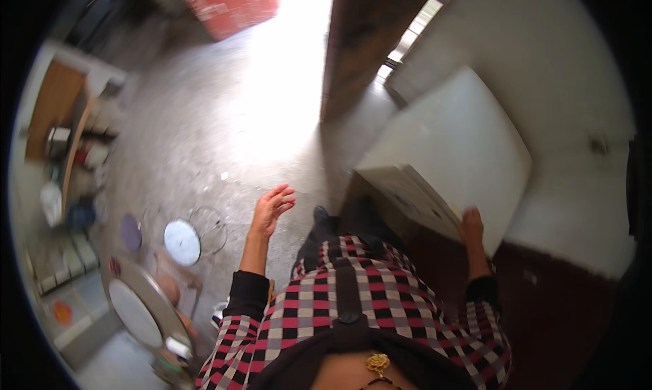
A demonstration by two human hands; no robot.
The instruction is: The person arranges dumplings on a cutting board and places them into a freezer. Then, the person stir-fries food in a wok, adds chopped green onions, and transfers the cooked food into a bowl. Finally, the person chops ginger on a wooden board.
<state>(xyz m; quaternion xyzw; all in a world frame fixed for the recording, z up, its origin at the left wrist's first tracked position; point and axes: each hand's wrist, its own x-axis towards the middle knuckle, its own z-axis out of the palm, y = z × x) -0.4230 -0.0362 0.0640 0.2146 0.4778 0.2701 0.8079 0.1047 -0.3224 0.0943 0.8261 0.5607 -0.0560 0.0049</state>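
My right hand (471,225) is curled over the near edge of the door (425,201) on a white box-shaped appliance, likely a refrigerator (453,128). Blur hides how its fingers sit. Along the seam, the door looks slightly apart from the body, and its inside is out of sight. My left hand (273,209) hangs in the air above the concrete floor, holding nothing, its fingers spread. Both my feet in dark footwear (322,217) stand in front of the appliance.
A round table (140,275) with a pale disc top stands at lower left. On the floor beside it are a light round lid (182,242), a wire ring (211,229) and a purple disc (131,232). Shelving (76,150) lines the left; a red object (234,5) stands near the bright doorway.
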